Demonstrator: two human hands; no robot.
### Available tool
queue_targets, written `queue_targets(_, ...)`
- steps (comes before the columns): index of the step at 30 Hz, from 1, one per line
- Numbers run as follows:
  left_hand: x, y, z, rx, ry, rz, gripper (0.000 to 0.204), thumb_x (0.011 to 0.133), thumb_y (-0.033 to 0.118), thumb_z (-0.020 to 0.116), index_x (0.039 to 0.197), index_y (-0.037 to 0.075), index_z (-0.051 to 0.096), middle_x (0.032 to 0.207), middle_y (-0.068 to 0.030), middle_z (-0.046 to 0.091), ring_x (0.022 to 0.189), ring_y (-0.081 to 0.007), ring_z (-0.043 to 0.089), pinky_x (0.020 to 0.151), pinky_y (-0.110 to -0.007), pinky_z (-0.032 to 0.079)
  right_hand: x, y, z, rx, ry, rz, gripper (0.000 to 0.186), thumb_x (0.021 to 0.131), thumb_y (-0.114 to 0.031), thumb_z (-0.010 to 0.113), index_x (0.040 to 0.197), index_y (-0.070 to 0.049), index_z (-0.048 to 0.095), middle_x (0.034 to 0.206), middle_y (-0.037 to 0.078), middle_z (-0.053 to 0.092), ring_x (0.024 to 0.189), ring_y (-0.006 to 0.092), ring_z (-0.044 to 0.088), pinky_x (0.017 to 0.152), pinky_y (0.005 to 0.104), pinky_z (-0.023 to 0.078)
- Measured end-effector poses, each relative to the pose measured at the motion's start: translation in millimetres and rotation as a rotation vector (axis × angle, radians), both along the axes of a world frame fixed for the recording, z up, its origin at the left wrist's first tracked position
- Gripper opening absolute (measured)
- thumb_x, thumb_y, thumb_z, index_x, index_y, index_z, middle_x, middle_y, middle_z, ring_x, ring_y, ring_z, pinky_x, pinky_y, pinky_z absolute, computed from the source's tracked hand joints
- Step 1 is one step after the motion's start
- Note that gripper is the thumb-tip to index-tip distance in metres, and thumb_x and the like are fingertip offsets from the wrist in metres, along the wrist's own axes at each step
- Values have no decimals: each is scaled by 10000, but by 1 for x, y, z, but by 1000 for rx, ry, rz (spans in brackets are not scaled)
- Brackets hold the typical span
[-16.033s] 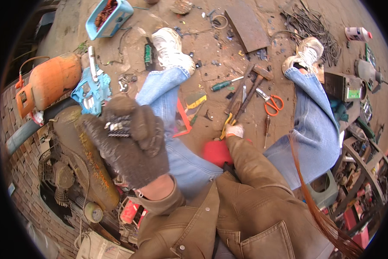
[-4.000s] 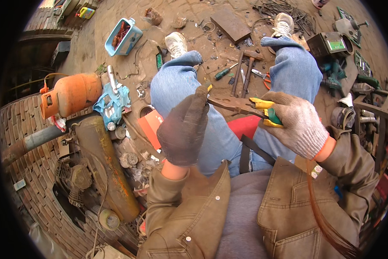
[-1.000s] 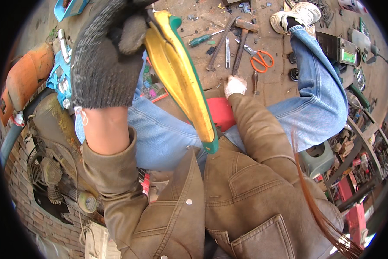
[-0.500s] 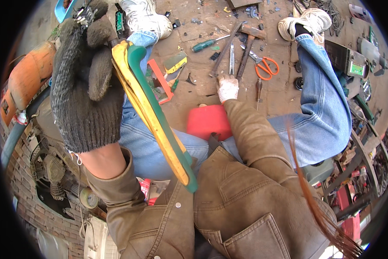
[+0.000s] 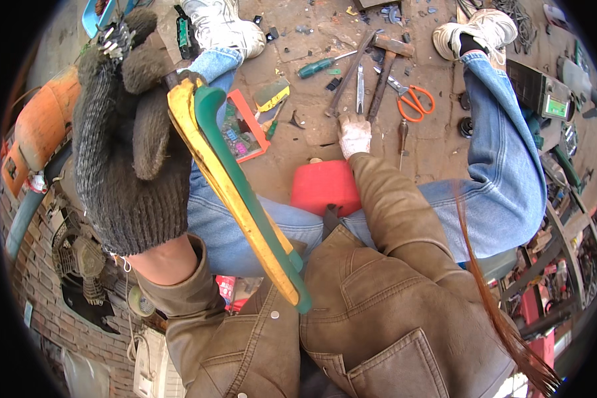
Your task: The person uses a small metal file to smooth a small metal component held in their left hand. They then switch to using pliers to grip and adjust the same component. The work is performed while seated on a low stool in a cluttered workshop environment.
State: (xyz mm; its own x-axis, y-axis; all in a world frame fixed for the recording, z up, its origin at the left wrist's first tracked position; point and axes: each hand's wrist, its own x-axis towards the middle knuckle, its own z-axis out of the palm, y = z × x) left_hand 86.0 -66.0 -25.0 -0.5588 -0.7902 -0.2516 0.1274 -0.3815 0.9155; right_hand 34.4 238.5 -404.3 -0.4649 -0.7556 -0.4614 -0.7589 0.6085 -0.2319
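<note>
My left hand (image 5: 136, 132), in a dark knit glove, is closed on pliers with long yellow-and-green handles (image 5: 232, 199) and on a small silvery piece (image 5: 116, 41) at its fingertips. My right hand (image 5: 354, 132), in a pale glove, is down on the ground just below a rusty bar (image 5: 342, 89), a silver tool (image 5: 359, 89) and a hammer (image 5: 391, 50); what its fingers hold is unclear. Beside these lie orange-handled scissors (image 5: 414, 99), a green screwdriver (image 5: 318, 66), a wooden-handled awl (image 5: 403, 136) and an orange-rimmed tray of small parts (image 5: 244, 126).
A red object (image 5: 321, 189) sits between my bent legs. An orange gas cylinder (image 5: 39, 126) and brick paving (image 5: 53, 325) are at the left. Boxy equipment (image 5: 537, 89), cables (image 5: 524, 30) and a cluttered metal frame (image 5: 564, 245) are at the right.
Over the last second my left hand and the pliers have shifted down and leftward in the picture. My right hand has moved slightly left of the hammer handle, staying low on the ground.
</note>
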Motion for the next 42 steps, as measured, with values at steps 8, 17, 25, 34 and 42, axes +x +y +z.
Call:
queue_targets(8,8,-7,1,-40,25,-21,370,1047,182,462,1315,-66,519,1125,-148,648,792,-186,592,770,-285,512,-1,1,-3,14,-5,29,234,823,-259,705,1022,-137,682,1049,71,668,1007,279,617,850,422,470)
queue_targets(17,16,-7,-3,-41,37,-19,394,1059,189,437,1349,-69,502,1196,-165,648,901,-219,654,861,-313,550,-12,1,13,52,-11,-200,221,806,-233,700,995,-122,677,1008,101,684,937,309,631,825,460,478)
queue_targets(25,21,-7,-6,-44,17,-50,416,1074,196,400,1382,-71,482,1253,-182,645,987,-242,702,930,-333,580,-5,1,9,-65,-2,-158,194,801,-248,702,963,-144,677,955,68,694,911,301,636,806,461,472)
queue_targets(34,21,-6,10,-21,-16,-74,416,1083,214,392,1376,-64,489,1246,-166,651,950,-209,698,932,-318,575,-6,-14,24,121,2,-64,308,785,-326,723,1023,-132,710,1016,68,703,1006,276,635,838,438,463)
queue_targets(42,26,-6,-7,-15,50,19,400,1080,211,403,1345,-63,525,1208,-150,673,926,-206,698,902,-326,588,-10,-13,23,158,-77,-140,328,775,-335,724,1034,-134,713,1008,78,701,993,286,631,860,440,460)
